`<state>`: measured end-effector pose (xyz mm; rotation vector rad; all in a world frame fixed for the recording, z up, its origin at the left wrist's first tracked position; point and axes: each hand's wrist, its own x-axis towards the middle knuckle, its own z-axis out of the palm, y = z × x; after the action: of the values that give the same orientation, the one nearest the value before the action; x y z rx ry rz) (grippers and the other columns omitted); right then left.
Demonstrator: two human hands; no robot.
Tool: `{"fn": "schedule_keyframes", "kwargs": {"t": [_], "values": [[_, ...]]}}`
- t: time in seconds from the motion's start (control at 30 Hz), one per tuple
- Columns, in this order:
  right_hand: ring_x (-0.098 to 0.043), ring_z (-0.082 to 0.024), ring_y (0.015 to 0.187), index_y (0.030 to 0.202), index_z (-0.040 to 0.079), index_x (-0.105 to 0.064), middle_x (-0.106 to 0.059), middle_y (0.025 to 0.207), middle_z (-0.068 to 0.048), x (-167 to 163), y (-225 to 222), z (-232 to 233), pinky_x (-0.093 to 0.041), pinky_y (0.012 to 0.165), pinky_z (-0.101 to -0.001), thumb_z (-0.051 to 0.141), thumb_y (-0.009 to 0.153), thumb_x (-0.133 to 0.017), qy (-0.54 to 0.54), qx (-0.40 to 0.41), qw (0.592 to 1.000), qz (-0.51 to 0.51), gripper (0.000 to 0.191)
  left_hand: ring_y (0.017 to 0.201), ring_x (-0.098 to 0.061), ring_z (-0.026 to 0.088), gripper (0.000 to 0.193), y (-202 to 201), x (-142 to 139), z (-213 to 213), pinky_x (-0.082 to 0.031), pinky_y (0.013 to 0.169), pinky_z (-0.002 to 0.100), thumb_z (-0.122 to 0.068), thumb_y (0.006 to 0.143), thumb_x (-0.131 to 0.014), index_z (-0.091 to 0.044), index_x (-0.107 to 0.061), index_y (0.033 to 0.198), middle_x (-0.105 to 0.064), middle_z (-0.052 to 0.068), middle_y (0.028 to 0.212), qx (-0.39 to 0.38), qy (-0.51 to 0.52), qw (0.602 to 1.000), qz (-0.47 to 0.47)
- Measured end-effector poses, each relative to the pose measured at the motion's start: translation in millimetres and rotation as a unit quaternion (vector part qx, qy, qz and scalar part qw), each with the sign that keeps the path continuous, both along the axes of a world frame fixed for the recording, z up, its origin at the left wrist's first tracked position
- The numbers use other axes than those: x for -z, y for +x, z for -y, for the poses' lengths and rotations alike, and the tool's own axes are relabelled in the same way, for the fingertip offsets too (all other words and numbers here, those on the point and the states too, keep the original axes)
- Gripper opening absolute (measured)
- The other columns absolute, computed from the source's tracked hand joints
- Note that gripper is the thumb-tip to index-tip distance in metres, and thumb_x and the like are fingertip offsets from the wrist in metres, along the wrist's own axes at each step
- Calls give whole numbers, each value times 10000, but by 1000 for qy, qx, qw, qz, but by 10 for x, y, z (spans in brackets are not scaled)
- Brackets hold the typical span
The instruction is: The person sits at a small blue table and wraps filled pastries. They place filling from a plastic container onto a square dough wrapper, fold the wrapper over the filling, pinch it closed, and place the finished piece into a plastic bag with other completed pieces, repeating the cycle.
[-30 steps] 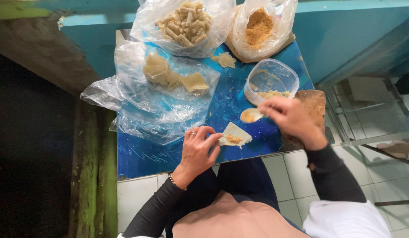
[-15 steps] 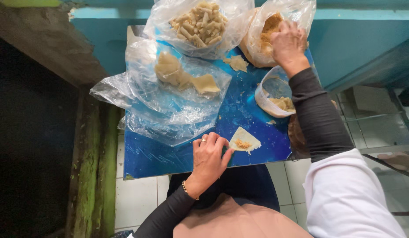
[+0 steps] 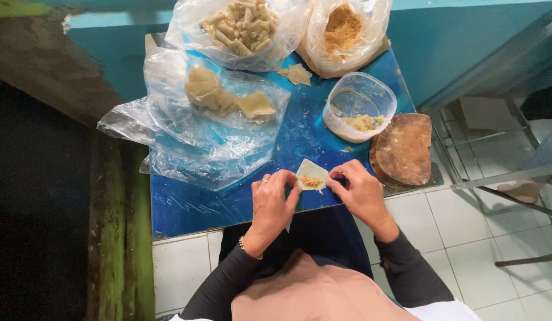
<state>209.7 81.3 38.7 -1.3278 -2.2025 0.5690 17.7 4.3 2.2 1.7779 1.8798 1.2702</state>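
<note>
— Where are the hands?
— Low in the middle of the frame, side by side. The left hand (image 3: 272, 204) lies palm down, fingers curled, a ring on one finger and a bracelet at the wrist.
— And the right?
— The right hand (image 3: 358, 191) sits just beside it, fingertips pinched toward the left. Both forearms in dark sleeves run down to the bottom edge.

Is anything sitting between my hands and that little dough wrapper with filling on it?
Nothing visible is in the way. The left hand and right hand both already touch the dough wrapper at its edges. The plastic tub and the wooden board sit off to the side.
</note>
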Motion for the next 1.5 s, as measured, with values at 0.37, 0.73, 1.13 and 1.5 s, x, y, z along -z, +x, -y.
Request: {"fn": "schedule_keyframes", "kwargs": {"t": [0.37,0.73,1.13,1.5], "values": [[-695,-196,750,1048,75,-672,-697,938,-58,178,-27,60,-524,620,-337,131,837,-786,1,-41,994,-103,246,941,-632,240,238,22,38,-45,-440,827,390,-113,840,-775,-111,-640,1036,-689,19,1005,51,103,991,-70],[-682,-257,869,1106,86,-694,-701,948,-77,247,18,133,-535,772,-378,82,826,-785,73,-95,988,-100,294,965,-629,213,314,6,49,-75,-445,844,386,-159,857,-770,-62,-628,1120,-679,25,1037,93,133,974,-159],[-680,-302,907,1115,61,-713,-730,1071,-91,225,-34,84,-537,787,-388,101,847,-782,164,-174,970,-55,280,942,-631,206,251,-67,102,-104,-465,852,367,-64,842,-682,-101,-676,1090,-716,7,1015,122,145,961,-200],[-639,-306,841,939,55,-706,-640,930,-104,335,-95,-315,-503,730,-382,105,863,-770,95,-228,967,-57,111,855,-587,327,71,-66,118,-227,-496,782,428,-102,904,-733,-56,-688,933,-643,103,860,125,84,988,-22]]}}
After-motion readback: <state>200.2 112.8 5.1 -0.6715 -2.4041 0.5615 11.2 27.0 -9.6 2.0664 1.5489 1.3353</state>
